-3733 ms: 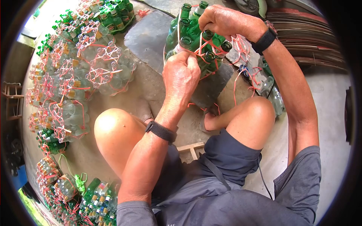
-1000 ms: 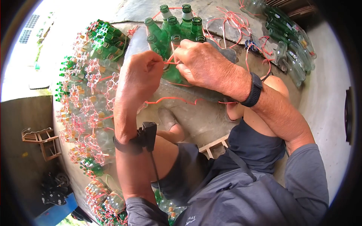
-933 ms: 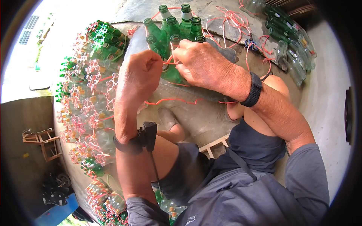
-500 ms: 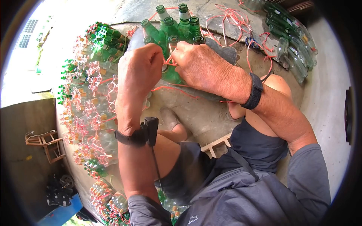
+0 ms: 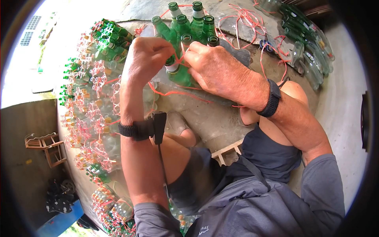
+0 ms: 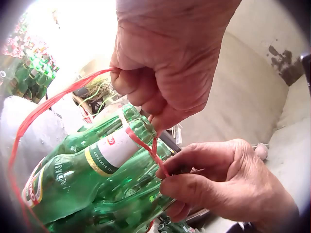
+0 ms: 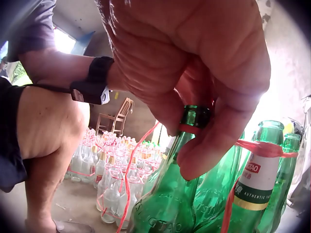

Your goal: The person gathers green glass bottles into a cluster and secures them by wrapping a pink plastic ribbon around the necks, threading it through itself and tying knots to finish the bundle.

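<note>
A bundle of green glass bottles (image 5: 183, 27) stands upright before the person, with red plastic string (image 6: 150, 149) wound round the necks. My left hand (image 5: 144, 59) has its fingers curled round the string at the near-left bottle's neck; a long tail of string (image 6: 53, 94) trails from this fist in the left wrist view. Opposite it, my right hand (image 5: 225, 75) pinches the string between thumb and forefinger (image 6: 187, 160) beside the same neck. In the right wrist view, the right fingers surround a bottle mouth (image 7: 195, 116) with string just under its lip.
Many tied bundles of clear bottles (image 5: 98, 102) fill the floor on the left. Loose string (image 5: 246, 21), scissors (image 5: 266, 44) and loose bottles (image 5: 310, 47) lie at the right. A low wooden stool (image 5: 227, 153) shows between the knees; a wooden chair (image 5: 47, 148) stands far left.
Earlier the hands were spread over near and far necks; now both meet at the near-left bottle. Over the last second the left hand rises slightly, and the gap between the hands shows more of the bottle.
</note>
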Available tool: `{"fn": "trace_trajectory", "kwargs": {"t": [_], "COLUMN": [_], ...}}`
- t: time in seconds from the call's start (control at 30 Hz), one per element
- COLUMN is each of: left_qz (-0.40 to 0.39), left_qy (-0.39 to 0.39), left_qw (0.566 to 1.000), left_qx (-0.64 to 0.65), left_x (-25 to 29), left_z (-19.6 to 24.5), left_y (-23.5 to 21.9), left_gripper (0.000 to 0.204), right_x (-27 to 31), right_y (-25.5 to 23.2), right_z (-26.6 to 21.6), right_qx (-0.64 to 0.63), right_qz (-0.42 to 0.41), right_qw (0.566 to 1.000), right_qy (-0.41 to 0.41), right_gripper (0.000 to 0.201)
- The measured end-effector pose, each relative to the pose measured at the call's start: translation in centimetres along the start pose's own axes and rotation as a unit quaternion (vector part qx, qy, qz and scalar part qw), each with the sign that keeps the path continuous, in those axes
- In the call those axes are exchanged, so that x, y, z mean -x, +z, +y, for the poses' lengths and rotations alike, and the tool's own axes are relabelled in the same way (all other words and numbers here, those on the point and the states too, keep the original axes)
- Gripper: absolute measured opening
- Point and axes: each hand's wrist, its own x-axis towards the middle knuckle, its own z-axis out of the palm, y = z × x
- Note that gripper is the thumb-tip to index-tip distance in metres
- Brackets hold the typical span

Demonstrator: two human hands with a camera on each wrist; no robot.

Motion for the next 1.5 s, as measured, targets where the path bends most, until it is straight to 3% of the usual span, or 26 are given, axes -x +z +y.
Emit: {"fn": "trace_trajectory", "kwargs": {"t": [0.17,0.23,0.37,0.4,0.53,0.63,1.07,1.17,1.23,1.37,1.43,1.5], "left_qz": [-0.02,-0.043,-0.058,-0.064,-0.103,-0.07,-0.028,-0.028,-0.036,-0.04,-0.017,0.005], "left_qy": [0.007,-0.001,-0.018,-0.082,-0.077,-0.052,-0.015,-0.037,-0.05,-0.061,-0.068,-0.062], "left_qw": [1.0,0.998,0.998,0.994,0.991,0.996,1.0,0.999,0.997,0.995,0.997,0.998], "left_qx": [0.0,0.036,0.032,0.023,0.047,0.005,-0.002,-0.022,-0.041,-0.062,-0.041,-0.014], "left_x": [-0.6,-1.0,-1.3,-1.1,-1.9,-1.8,-1.1,-0.9,-0.8,-0.5,0.1,1.1], "left_z": [-0.3,-0.8,-1.4,-0.4,-1.5,-1.8,-4.2,-3.9,-4.2,-4.3,-3.7,-2.6], "left_y": [-0.8,-0.9,-1.4,-1.8,-2.1,-1.8,-0.4,-0.6,-0.7,-0.2,0.4,1.4], "left_gripper": [0.024,0.026,0.032,0.031,0.035,0.025,0.022,0.021,0.027,0.025,0.024,0.025], "right_x": [0.0,0.2,-0.2,-0.2,-0.3,-0.4,0.1,-0.1,-0.2,-0.3,-0.2,-0.1], "right_y": [-0.3,0.1,-0.4,-0.5,-1.1,-1.1,-1.0,-0.9,-1.1,-1.4,-1.5,-2.2], "right_z": [0.1,0.4,0.1,0.0,0.0,0.1,-0.3,0.4,0.7,1.1,1.6,2.5], "right_qx": [-0.01,-0.058,-0.04,-0.044,-0.036,-0.048,-0.038,-0.052,-0.069,-0.08,-0.061,-0.064], "right_qz": [-0.007,-0.009,-0.01,-0.014,-0.028,-0.04,-0.041,-0.009,-0.049,-0.052,-0.022,-0.04], "right_qw": [1.0,0.998,0.999,0.999,0.999,0.998,0.997,0.998,0.996,0.995,0.998,0.997], "right_qy": [-0.011,0.026,-0.003,0.004,0.0,0.018,0.055,0.016,0.029,0.022,-0.001,-0.002], "right_gripper": [0.016,0.022,0.016,0.016,0.014,0.017,0.026,0.019,0.029,0.03,0.018,0.023]}}
